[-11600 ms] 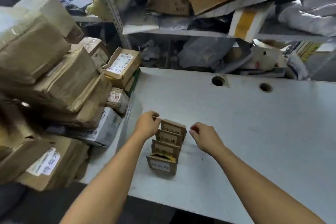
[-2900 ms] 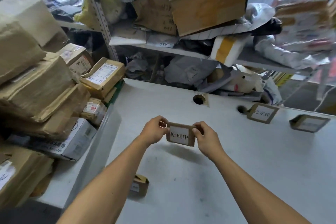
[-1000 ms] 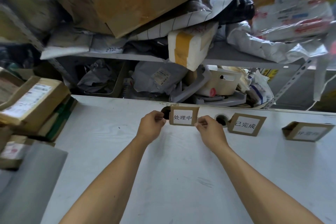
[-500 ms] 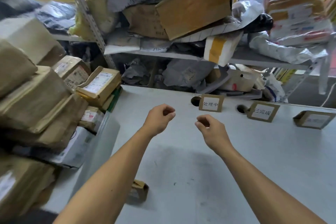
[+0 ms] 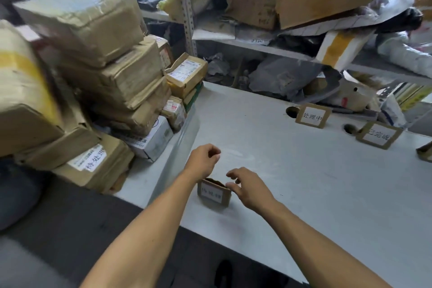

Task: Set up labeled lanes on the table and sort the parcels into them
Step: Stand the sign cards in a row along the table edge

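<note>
One small cardboard label stand (image 5: 214,193) with a white label sits near the front edge of the grey table (image 5: 304,175). My left hand (image 5: 203,160) hovers just behind its left side, fingers loosely curled, holding nothing. My right hand (image 5: 245,186) reaches to the stand's right edge with fingers spread, fingertips at its top corner. Two placed label stands stand at the table's back: one (image 5: 312,116) beside a round hole, another (image 5: 379,134) to its right. The edge of a third stand (image 5: 425,153) shows at the far right.
Taped brown parcels (image 5: 105,72) are stacked high at the left, one low box bearing a handwritten label (image 5: 90,159). A metal shelf (image 5: 280,49) crammed with boxes and grey mail bags rises behind the table. Two round holes (image 5: 291,112) pierce the tabletop.
Both hands have come back from the placed middle label down to the stand near the front edge. The view has swung left and down.
</note>
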A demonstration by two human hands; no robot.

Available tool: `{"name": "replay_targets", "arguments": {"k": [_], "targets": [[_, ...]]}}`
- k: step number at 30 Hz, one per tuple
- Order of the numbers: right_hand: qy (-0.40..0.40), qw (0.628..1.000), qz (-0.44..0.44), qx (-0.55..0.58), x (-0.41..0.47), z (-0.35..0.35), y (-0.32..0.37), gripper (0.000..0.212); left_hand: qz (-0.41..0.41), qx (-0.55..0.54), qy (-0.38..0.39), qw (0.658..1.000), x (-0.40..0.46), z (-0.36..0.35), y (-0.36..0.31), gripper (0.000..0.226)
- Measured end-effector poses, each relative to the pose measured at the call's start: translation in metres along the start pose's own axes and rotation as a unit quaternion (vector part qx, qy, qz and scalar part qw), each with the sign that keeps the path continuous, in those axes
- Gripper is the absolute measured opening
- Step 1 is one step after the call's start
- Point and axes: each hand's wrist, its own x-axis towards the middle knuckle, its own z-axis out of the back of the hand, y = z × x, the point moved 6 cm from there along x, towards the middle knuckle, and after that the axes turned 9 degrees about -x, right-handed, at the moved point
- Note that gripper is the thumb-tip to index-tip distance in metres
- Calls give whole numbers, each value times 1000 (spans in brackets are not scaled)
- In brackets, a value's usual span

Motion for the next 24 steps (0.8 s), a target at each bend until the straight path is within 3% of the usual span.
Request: {"name": "replay_targets", "arguments": {"k": [3,7,15,19,24], "targets": [[38,998,-14,-53,2,-18,-2,45,29,2,-3,1000,-8,3,21,23],[28,998,-17,-54,6,-25,-9,26,49,-2,-11,999,-10,-1,39,23],[-70,989,-81,101,28,39,-57,14,37,-142,-53,988,12,-17,14,25],[-112,970,-111,185,51,89,-87,21,19,-136,-12,990,36,-33,-23,15],[-150,938,-147,276,82,132,-114,30,-4,-183,-19,983,78,-35,-71,13]]}}
